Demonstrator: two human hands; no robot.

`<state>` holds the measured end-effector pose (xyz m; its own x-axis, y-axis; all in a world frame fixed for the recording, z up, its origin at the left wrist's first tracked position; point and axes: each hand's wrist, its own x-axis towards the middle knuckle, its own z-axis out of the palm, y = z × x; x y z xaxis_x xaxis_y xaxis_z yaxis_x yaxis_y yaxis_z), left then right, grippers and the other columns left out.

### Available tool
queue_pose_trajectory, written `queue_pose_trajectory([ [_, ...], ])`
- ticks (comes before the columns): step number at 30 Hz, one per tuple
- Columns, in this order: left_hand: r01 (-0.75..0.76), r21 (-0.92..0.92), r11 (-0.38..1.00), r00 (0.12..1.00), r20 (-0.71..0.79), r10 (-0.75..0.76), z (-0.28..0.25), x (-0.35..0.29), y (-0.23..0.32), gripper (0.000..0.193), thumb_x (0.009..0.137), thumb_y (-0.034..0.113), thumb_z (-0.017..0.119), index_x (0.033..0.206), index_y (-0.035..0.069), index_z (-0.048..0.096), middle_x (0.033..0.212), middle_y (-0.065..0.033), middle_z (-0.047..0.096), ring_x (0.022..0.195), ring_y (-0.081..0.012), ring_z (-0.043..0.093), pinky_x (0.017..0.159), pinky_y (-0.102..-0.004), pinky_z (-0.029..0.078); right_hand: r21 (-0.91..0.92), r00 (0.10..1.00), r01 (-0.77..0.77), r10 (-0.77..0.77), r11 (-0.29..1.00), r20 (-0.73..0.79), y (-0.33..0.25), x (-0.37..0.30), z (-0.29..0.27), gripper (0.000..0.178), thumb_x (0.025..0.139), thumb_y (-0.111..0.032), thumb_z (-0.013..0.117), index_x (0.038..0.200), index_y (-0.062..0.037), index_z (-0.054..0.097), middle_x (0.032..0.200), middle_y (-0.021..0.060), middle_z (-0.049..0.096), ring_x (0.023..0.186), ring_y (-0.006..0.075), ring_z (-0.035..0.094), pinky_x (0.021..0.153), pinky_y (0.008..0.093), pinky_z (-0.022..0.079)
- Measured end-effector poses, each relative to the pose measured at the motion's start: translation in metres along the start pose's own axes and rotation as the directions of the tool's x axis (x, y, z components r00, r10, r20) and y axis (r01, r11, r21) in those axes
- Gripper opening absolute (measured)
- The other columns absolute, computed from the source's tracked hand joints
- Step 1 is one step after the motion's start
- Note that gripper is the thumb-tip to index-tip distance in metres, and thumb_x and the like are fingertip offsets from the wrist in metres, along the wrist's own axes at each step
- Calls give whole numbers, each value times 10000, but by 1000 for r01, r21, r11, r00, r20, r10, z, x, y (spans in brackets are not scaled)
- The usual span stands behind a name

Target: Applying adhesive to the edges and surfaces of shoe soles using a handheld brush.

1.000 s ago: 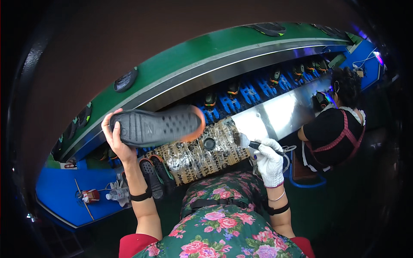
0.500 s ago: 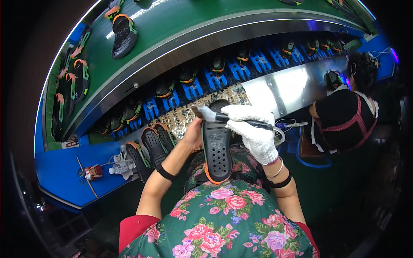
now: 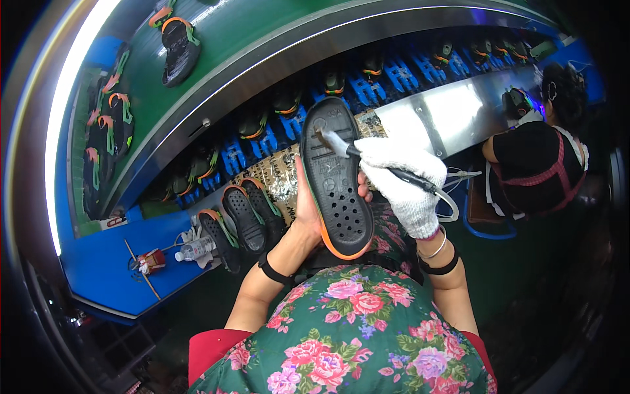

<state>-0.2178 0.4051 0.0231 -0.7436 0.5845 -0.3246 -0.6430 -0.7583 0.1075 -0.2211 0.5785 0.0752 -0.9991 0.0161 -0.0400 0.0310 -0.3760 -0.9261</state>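
A black shoe sole [image 3: 331, 172] with an orange heel edge and rows of round holes stands upright in front of me, its heel toward my lap. Bare, my left hand [image 3: 306, 197] wraps around it from behind, with fingertips showing at its right edge. My right hand [image 3: 401, 172], in a white knit glove, grips a brush [image 3: 340, 146] with a dark handle and a pale head. The bristle end lies over the upper part of the sole. A thin white tube [image 3: 451, 207] hangs from the handle's rear end.
Several similar soles [image 3: 244, 217] lean together at the left, beside a plastic bottle [image 3: 195, 249] on a blue table [image 3: 98, 266]. A green conveyor [image 3: 243, 26] carrying sandals runs behind. Blue racks [image 3: 261, 154] line its lower side. A co-worker [image 3: 535, 167] sits at the right.
The sole has come up and slightly right, its face turned more toward me. The brush has moved from the sole's left edge onto its upper face. My left hand now shows around both edges.
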Motion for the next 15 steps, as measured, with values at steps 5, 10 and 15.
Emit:
queue_pose_trajectory([
  [5,-67,-104,992,998,10,68,14,2,-1,1006,872,922,250,1275,63,586,1085,-177,662,966,-309,659,937,-477,515,-361,945,326,-303,874,120,-3,16,-1,217,888,31,710,1097,25,766,902,97,767,666,146,709,570,260,556],
  [10,-208,286,936,927,-248,282,17,7,-16,994,911,881,265,1468,95,510,1393,-122,616,1245,-284,613,1096,-450,469,-648,741,649,-524,398,420,-12,22,-1,313,821,19,720,1122,-52,771,1124,127,759,1060,302,723,937,381,545],
  [15,-162,524,836,901,-266,342,8,8,-9,981,919,868,291,1580,146,343,1479,-84,519,1356,-283,520,1142,-477,427,-498,686,725,-440,476,579,2,15,8,439,864,-46,697,1303,-62,682,1303,161,683,1216,334,645,1048,422,493],
])
